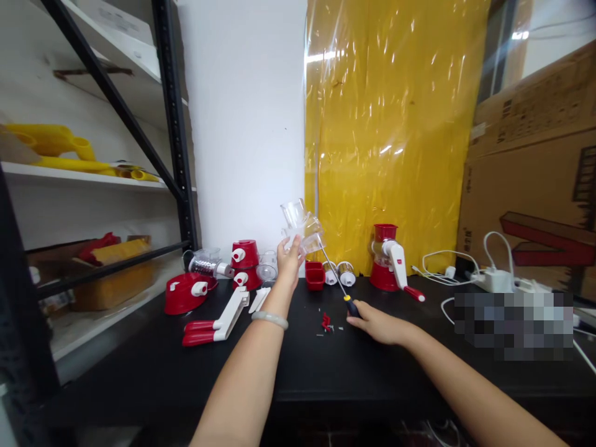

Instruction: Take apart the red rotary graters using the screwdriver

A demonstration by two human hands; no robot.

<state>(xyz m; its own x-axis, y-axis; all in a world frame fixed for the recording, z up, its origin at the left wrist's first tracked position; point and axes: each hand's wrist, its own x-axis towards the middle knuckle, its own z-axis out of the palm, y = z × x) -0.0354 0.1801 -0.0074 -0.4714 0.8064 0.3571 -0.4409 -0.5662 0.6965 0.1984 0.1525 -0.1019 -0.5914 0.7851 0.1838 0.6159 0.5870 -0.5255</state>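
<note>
My left hand (290, 256) is closed around a clear plastic grater housing (305, 225), held up above the table with its wide mouth tilted upward. In my right hand (372, 321) is the dark handle of a screwdriver (336, 276) with a yellow collar. Its long shaft slants up to the left, and the tip meets the lower right part of the housing; whether it touches a screw I cannot tell. Below, on the black table (298, 366), lie small red parts (326, 321) and a few tiny metal pieces (320, 335).
Red bases (186, 293), red-handled white cranks (228, 320), a red tray (315, 276) and grater drums (346, 273) stand along the back. An assembled rotary grater (388, 261) is right of them. White cables and a power strip (498, 279) lie far right, beside a cardboard box (531, 167).
</note>
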